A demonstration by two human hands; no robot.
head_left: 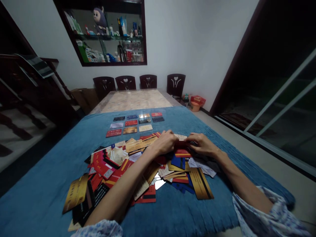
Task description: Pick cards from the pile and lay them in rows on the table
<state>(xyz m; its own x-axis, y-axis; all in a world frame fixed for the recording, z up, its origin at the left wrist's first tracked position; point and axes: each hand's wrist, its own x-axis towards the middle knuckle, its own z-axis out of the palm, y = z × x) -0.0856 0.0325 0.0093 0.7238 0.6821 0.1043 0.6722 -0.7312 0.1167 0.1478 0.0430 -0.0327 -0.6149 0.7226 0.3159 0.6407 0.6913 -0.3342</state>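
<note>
Blue cloth (56, 164), heaped cards (119, 156), left hand (165, 142) hiding some

4 dark chairs (120, 83) stand before a pale wall (182, 42), a plush toy (100, 19) in its shelved niche (144, 36).

Wild pile of cards (173, 167), tbh: red, gold, black, blue, cream. Plain blue cloth (49, 184) under it, mottled beige bench (138, 98) at 12 o'clock, purple-grey plush toy (101, 19) at 11. Sleeves (278, 214) are white with blue blotches.
</note>
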